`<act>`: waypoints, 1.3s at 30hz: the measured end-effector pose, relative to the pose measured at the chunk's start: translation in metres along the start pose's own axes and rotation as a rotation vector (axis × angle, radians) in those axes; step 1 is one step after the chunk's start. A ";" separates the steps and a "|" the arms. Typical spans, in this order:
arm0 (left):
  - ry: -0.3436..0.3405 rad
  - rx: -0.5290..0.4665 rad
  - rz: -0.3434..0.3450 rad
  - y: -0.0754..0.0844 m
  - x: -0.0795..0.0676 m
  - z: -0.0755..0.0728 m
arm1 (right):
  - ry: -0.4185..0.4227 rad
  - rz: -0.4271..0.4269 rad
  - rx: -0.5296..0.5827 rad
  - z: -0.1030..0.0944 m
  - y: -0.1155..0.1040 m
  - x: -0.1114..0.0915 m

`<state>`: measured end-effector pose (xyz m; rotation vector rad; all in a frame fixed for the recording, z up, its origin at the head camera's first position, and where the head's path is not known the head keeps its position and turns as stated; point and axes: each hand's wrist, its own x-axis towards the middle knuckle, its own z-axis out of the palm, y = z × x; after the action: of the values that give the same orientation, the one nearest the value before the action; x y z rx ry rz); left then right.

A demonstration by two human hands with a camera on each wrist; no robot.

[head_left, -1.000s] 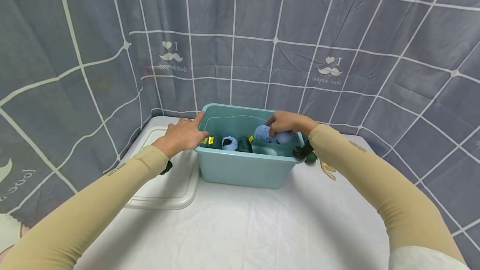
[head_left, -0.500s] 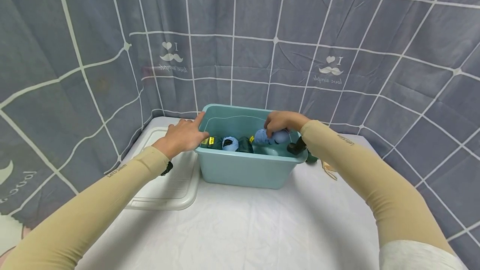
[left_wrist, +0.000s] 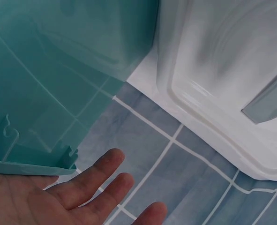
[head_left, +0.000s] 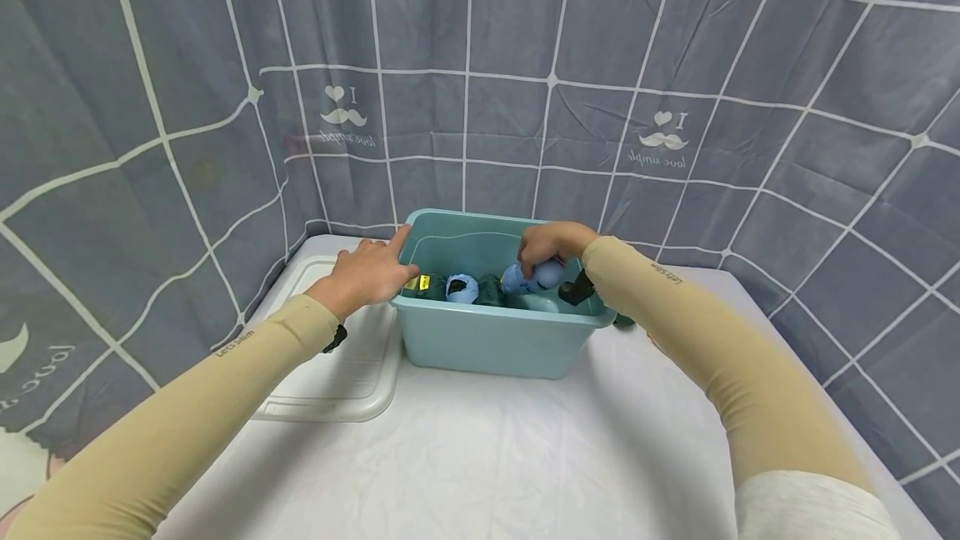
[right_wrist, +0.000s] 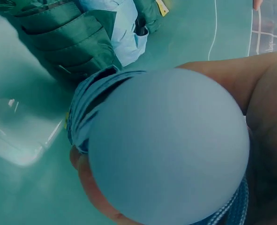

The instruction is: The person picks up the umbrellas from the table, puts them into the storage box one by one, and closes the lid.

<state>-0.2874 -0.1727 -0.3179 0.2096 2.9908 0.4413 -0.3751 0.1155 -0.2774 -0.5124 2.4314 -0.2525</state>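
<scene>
The right hand grips a light blue folded umbrella inside the teal bin. In the right wrist view the umbrella's round, smooth end faces the camera, with blue fabric folds and a cord beside it. A thumb or finger curls around its side. Other folded umbrellas lie in a row to the left: a dark green one, a blue one and another dark green one with a yellow tag. The left hand rests on the bin's left rim, its fingers extended.
A white lid lies flat left of the bin on the white-covered table. Grey curtain with white lines hangs behind and around. Something dark green shows beside the bin's right end, partly behind the right arm.
The right hand has moved left and slightly down with the blue umbrella, bringing it up against the dark green one. The left hand has stayed on the rim.
</scene>
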 end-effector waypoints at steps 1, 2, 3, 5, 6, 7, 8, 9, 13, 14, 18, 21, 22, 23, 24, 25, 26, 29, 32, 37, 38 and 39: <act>0.001 -0.001 -0.001 0.000 0.000 0.000 | -0.003 0.002 -0.009 0.000 -0.001 0.000; 0.002 -0.002 -0.002 0.000 0.000 0.000 | -0.006 0.006 -0.014 -0.001 -0.002 0.000; 0.004 -0.002 -0.004 0.000 0.000 0.000 | -0.007 0.009 -0.021 -0.001 -0.003 0.000; 0.007 -0.004 -0.006 0.000 0.000 0.000 | -0.011 0.015 -0.022 -0.001 -0.004 0.000; 0.009 -0.003 -0.003 0.000 0.000 0.000 | -0.013 0.019 -0.019 -0.001 -0.004 0.000; 0.009 -0.003 -0.002 0.000 0.000 0.000 | -0.017 0.026 -0.013 0.000 -0.004 0.000; 0.009 -0.004 0.000 0.000 0.000 0.001 | -0.020 0.033 -0.006 0.000 -0.004 0.000; 0.008 -0.005 0.001 0.000 0.001 0.001 | -0.022 0.040 0.000 0.001 -0.004 0.000; 0.005 0.004 0.004 0.000 0.001 0.001 | -0.032 0.058 0.002 0.001 -0.005 -0.001; 0.006 0.004 0.005 0.000 0.001 0.001 | -0.032 0.060 -0.002 0.001 -0.005 -0.001; 0.008 0.006 0.006 0.000 0.001 0.002 | -0.032 0.068 -0.022 0.001 -0.004 -0.001; 0.008 0.005 0.007 -0.001 0.002 0.002 | -0.035 0.070 -0.038 0.002 -0.004 0.001; 0.008 0.005 0.007 -0.001 0.002 0.002 | -0.036 0.067 -0.047 0.002 -0.003 0.001; 0.008 0.006 0.007 -0.001 0.002 0.001 | -0.038 0.061 -0.059 0.002 -0.004 0.002; 0.007 0.007 0.006 -0.001 0.001 0.001 | -0.041 0.055 -0.074 0.002 -0.004 0.002; 0.007 0.007 0.007 0.000 0.001 0.001 | -0.044 0.049 -0.088 0.003 -0.004 0.003; 0.007 0.007 0.006 0.000 0.001 0.001 | -0.050 0.039 -0.105 0.003 -0.004 0.003; 0.005 0.007 0.002 0.000 0.000 0.000 | -0.078 0.024 -0.108 0.006 -0.003 0.005; 0.004 0.007 0.000 0.000 0.000 0.000 | -0.113 0.032 -0.066 0.009 -0.002 0.006; -0.001 0.004 0.001 0.000 0.000 0.000 | -0.146 0.057 -0.008 0.013 0.000 0.005; -0.002 0.002 0.002 0.000 0.000 0.000 | -0.149 0.053 -0.007 0.014 0.001 0.005; -0.002 0.002 0.003 0.001 0.000 0.000 | -0.156 0.051 -0.010 0.014 0.002 0.005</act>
<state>-0.2876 -0.1720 -0.3180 0.2141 2.9892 0.4386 -0.3702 0.1146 -0.2917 -0.4558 2.2913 -0.1726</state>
